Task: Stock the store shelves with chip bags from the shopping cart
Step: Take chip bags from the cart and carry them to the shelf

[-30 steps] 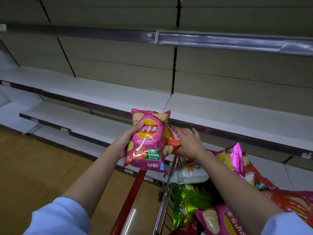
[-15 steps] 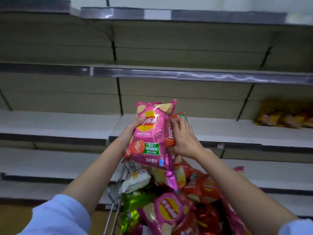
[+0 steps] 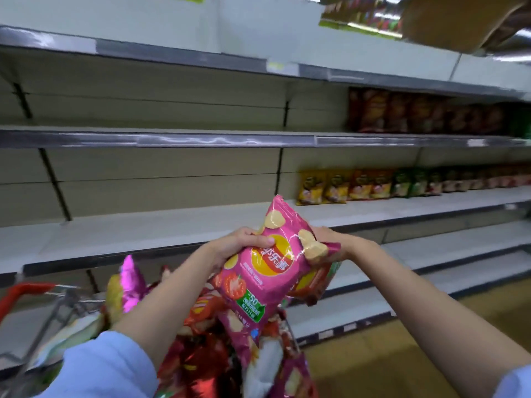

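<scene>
A pink chip bag [image 3: 267,271] with a tomato picture is held tilted above the shopping cart [image 3: 61,305]. My left hand [image 3: 240,242] grips its upper left edge, thumb on the front. My right hand [image 3: 334,245] holds the bag's upper right corner together with a red chip bag [image 3: 313,285] tucked behind it. The cart below is heaped with several pink, red and green bags [image 3: 207,360]. Straight ahead runs a bare white shelf [image 3: 149,231] at hand height.
Further right on that shelf stands a row of yellow, orange and green bags [image 3: 362,185]; dark bags [image 3: 416,113] fill the shelf above. A brown cardboard box [image 3: 457,21] juts out at the top right. The cart's red handle [image 3: 20,294] is at the left. Wooden floor lies lower right.
The view has swung right and up, bringing stocked shelves into sight. Both hands have tilted the pink bag clockwise and kept hold of both bags; the cart now sits lower left.
</scene>
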The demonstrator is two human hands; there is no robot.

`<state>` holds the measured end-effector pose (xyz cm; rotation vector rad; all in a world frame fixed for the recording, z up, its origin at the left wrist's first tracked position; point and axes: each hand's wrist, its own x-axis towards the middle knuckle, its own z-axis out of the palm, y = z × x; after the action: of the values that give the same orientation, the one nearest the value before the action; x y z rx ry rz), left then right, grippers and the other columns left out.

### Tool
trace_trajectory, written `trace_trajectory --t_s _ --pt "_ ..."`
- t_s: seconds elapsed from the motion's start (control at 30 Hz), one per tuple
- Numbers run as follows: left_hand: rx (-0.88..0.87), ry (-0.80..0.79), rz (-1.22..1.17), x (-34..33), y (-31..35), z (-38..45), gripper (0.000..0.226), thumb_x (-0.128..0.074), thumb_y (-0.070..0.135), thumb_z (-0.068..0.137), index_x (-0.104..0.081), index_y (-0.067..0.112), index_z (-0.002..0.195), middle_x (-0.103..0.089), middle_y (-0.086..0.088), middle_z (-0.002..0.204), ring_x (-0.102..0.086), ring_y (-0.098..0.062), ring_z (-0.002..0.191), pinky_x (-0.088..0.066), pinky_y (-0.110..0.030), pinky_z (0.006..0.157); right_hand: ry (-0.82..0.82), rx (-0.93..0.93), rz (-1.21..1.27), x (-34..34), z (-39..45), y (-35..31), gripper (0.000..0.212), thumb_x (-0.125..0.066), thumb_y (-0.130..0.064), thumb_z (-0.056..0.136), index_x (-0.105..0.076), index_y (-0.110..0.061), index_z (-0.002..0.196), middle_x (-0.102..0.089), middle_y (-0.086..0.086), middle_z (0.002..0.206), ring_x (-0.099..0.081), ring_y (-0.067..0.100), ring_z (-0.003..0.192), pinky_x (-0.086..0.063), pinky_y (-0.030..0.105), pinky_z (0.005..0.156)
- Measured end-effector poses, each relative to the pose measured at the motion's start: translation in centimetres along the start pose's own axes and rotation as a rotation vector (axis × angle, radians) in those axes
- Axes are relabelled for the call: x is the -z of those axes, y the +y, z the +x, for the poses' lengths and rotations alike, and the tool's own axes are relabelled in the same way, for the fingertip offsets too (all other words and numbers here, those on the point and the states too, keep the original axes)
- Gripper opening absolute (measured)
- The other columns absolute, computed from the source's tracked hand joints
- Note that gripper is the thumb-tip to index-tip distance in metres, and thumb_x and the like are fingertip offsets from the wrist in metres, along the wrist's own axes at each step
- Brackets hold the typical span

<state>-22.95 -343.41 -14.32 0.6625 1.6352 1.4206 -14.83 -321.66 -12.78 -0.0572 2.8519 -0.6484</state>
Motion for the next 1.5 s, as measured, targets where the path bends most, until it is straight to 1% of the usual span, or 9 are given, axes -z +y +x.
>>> trace_trajectory --t_s 0.07,0.2,0.3,0.4,0.5,0.6,0.7,0.83,1.5 --pt "-0.002 -0.055 0.020 -3.1 0.8 2.4 0.095 -0.094 0.052 0.017 -0.064 0.009 0.096 -0.074 -0.005 0.079 -0.072 -0.017 0.067 -0.059 -0.028 0.063 -0.010 -0.077 0.117 0.6 -2.7 2.9 0.086 -0.059 -0.068 0.062 -0.030 -0.031 0.134 -0.052 -0.002 0.127 -0.050 0.020 0.121 -0.040 0.044 0.107" --pt "-0.049 -0.062 -0.047 -8.1 2.4 7.2 0.097 -0.094 0.052 0.017 -0.062 0.012 0.100 -0.074 -0.005 0.082 -0.072 -0.018 0.070 -0.060 -0.029 0.065 0.187 -0.164 0.203 1.1 -7.2 8.9 0.058 -0.083 -0.038 0.070 -0.046 -0.034 0.114 -0.057 -0.018 0.101 -0.062 0.013 0.101 -0.050 0.029 0.089" --pt "-0.083 -0.022 -0.095 -11.0 3.6 10.7 0.093 -0.093 0.052 0.028 -0.060 0.014 0.105 -0.075 -0.006 0.086 -0.072 -0.020 0.072 -0.059 -0.031 0.066 0.381 -0.286 0.439 2.0 -10.7 13.9 0.068 -0.086 -0.041 0.065 -0.050 -0.027 0.120 -0.066 -0.008 0.105 -0.066 0.013 0.092 -0.054 0.032 0.084" --pt "-0.088 0.019 -0.190 -13.7 4.3 14.5 0.056 -0.074 0.044 0.061 -0.058 0.016 0.107 -0.075 -0.005 0.084 -0.072 -0.019 0.070 -0.059 -0.031 0.063 0.601 -0.356 0.722 2.8 -14.4 18.4 0.064 -0.083 -0.042 0.066 -0.050 -0.027 0.118 -0.068 -0.003 0.102 -0.068 0.015 0.087 -0.056 0.031 0.073" --pt "-0.067 0.024 -0.251 -16.7 4.6 18.7 0.052 -0.069 0.042 0.064 -0.058 0.017 0.110 -0.075 -0.005 0.087 -0.072 -0.020 0.074 -0.059 -0.033 0.064 0.806 -0.416 0.927 3.4 -17.1 22.4 0.078 -0.081 -0.049 0.054 -0.050 -0.026 0.122 -0.070 0.003 0.108 -0.070 0.024 0.093 -0.057 0.046 0.085" --pt "-0.035 -0.008 -0.245 -19.8 5.1 22.9 0.047 -0.069 0.042 0.070 -0.056 0.019 0.109 -0.073 -0.006 0.092 -0.069 -0.023 0.084 -0.056 -0.037 0.071 0.909 -0.420 1.032 4.2 -18.8 25.3 0.072 -0.081 -0.040 0.065 -0.050 -0.020 0.127 -0.070 0.006 0.108 -0.071 0.025 0.091 -0.059 0.040 0.078" --pt "-0.041 -0.040 -0.212 -22.8 6.0 27.6 0.032 -0.065 0.040 0.083 -0.057 0.020 0.106 -0.073 -0.005 0.091 -0.069 -0.023 0.085 -0.055 -0.037 0.072 0.948 -0.460 1.050 6.1 -19.7 28.5 0.066 -0.078 -0.038 0.070 -0.049 -0.019 0.126 -0.070 0.007 0.108 -0.071 0.024 0.089 -0.058 0.034 0.069" --pt "-0.090 -0.088 -0.217 -25.5 8.1 33.9 0.048 -0.071 0.043 0.070 -0.056 0.022 0.111 -0.074 -0.005 0.093 -0.071 -0.022 0.083 -0.057 -0.036 0.066 1.004 -0.474 1.036 9.8 -19.5 33.3 0.058 -0.077 -0.036 0.074 -0.048 -0.019 0.121 -0.070 0.007 0.103 -0.071 0.022 0.084 -0.057 0.029 0.061" --pt "-0.289 0.230 -0.239 -22.9 22.8 51.2 0.052 -0.069 0.045 0.079 -0.058 0.015 0.120 -0.073 -0.011 0.101 -0.070 -0.027 0.086 -0.057 -0.041 0.079 0.884 -0.193 1.076 30.0 -5.3 48.3 0.098 -0.088 -0.055 0.045 -0.049 -0.021 0.128 -0.072 0.008 0.107 -0.073 0.026 0.088 -0.059 0.045 0.081"
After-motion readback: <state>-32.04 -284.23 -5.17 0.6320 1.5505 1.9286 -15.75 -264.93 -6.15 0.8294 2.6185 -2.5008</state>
